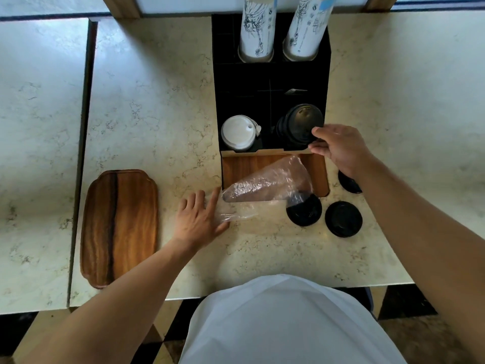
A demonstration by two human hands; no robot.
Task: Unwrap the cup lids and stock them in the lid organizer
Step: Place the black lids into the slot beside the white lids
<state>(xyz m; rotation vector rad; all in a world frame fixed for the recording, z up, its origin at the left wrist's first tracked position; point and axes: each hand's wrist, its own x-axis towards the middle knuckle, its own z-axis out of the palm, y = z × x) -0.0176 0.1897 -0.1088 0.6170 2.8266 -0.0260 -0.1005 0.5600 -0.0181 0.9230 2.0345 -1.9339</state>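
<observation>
A black lid organizer (270, 77) stands on the marble counter. Its front left slot holds a stack of white lids (238, 132); its front right slot holds a stack of black lids (299, 124). My right hand (338, 148) pinches the near edge of that black stack. My left hand (198, 219) lies flat, fingers apart, on the end of a clear plastic wrapper (265, 182). The wrapper drapes over the organizer's wooden front and a loose black lid (304, 210). A second black lid (343, 219) lies beside it; a third (347, 183) shows partly under my right forearm.
A wooden tray (120, 227) lies on the counter at the left. Two tall sleeves of paper cups (258, 27) stand in the organizer's back slots. A seam to another counter (86, 127) runs down the left. The counter's front edge is close to my white-shirted body.
</observation>
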